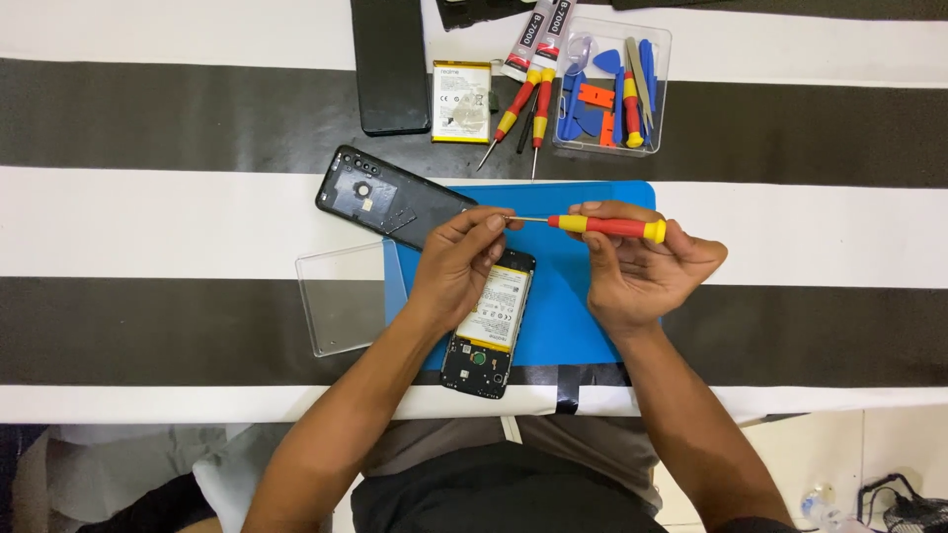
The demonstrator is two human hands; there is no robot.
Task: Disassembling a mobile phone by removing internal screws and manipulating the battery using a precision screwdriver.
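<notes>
My right hand (pixel 642 271) holds a red and yellow screwdriver (pixel 604 226) level, its metal tip pointing left. My left hand (pixel 459 259) pinches at that tip with thumb and fingers, something tiny possibly between them. Under my left hand lies an opened phone (pixel 491 331) with its battery and circuit board showing, resting on a blue mat (pixel 563 306). The phone's black back cover (pixel 385 197) lies inside-up just left of my left hand.
A clear plastic lid (pixel 341 298) sits left of the mat. At the back are a dark phone (pixel 391 64), a loose battery (pixel 461 102), two more screwdrivers (pixel 523 109), glue tubes (pixel 538 35) and a clear box of blue pry tools (pixel 612 89). The table edge runs near me.
</notes>
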